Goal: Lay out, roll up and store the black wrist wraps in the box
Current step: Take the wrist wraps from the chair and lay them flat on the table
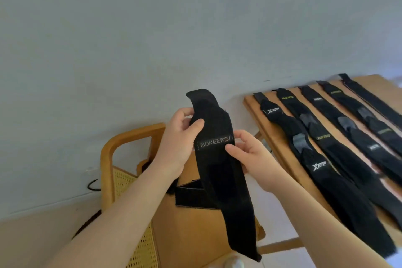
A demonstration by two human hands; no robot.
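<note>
Head view: two bare hands hold one black wrap up in mid-frame, over a chair.
Left hand: pinching the wrap near its upper end, thumb on the front face, fingers behind.
Right hand: pinching the wrap's right edge just below the label, thumb on the front, fingers curled behind.
Wrap: held lengthwise, top end curling over at 12 o'clock, long tail hanging toward 6 o'clock; a label reading "BOKEERSI" faces the camera between the two hands.
Chair: wooden frame with a cane panel, behind and below the wrap, at 7 o'clock.
Box: brown cardboard, on the chair under the hanging tail; another black strap lies over its edge.
Surface: wooden, at 3 o'clock.
Laid wraps: five black ones flat side by side on the surface, well apart from the hands.
</note>
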